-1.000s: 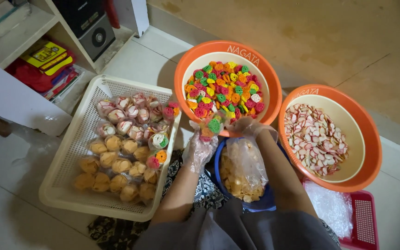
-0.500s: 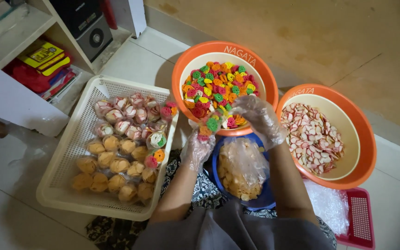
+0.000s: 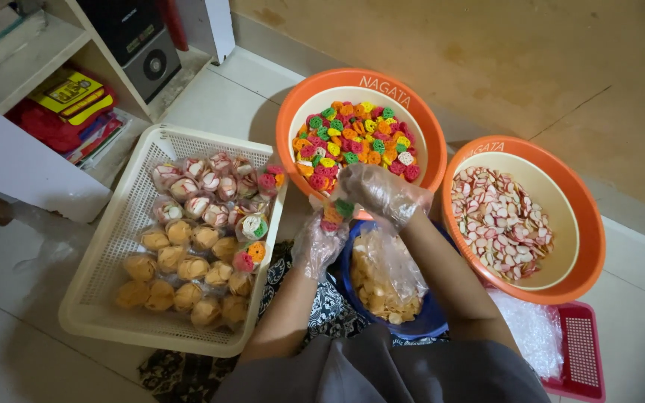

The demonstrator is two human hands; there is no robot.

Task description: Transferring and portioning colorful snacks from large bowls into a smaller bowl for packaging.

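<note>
Small clear plastic bag of multicoloured crackers (image 3: 331,216), over orange basin's rim (image 3: 293,127). Left hand (image 3: 315,242) pinches bag below; right hand (image 3: 382,195) cupped on crackers. Filling step, apparently; next needs steady bag mouth. Basket of filled packets (image 3: 188,239) beside.

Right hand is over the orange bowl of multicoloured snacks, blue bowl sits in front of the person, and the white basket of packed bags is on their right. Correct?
Not quite. In the head view the white basket of packed bags is on the person's left. The rest holds: right hand over the orange bowl of multicoloured snacks, blue bowl in front.
</note>
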